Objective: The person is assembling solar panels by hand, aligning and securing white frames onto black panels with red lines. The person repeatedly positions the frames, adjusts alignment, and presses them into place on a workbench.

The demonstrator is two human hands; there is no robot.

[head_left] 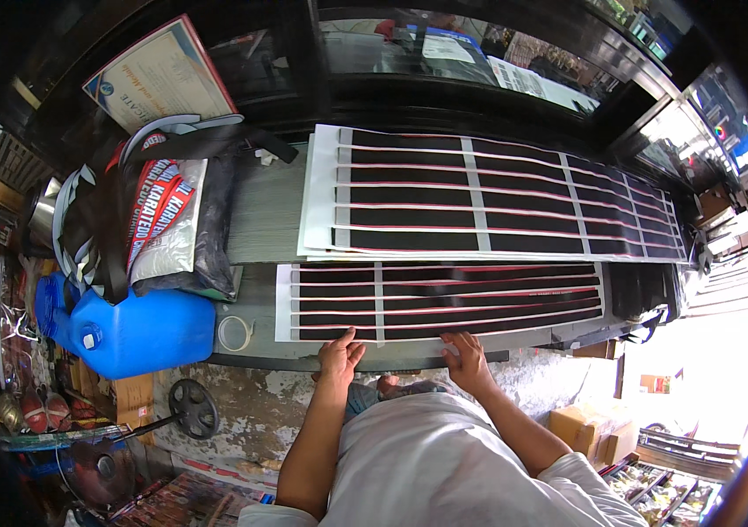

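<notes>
A white sheet [283,307] with long black strips edged in red and white lies along the front of the grey table. At its near edge, my left hand [339,358] rests with the index finger stretched onto the lowest strip and the thumb apart. Farther right along the same edge is my right hand [469,360], fingertips on or just over the strip and thumb spread. Neither hand appears to hold anything. Behind this sheet lies a larger stack of white sheets [325,193] bearing wider black panels, crossed by pale grey bands.
To the left stand a blue plastic jug [150,329] and a roll of clear tape [235,334]. Behind them are a plastic-wrapped bundle with black straps [180,220] and a framed certificate [163,75]. A black plastic bag [642,294] sits at the right end. A cardboard box [593,430] is below.
</notes>
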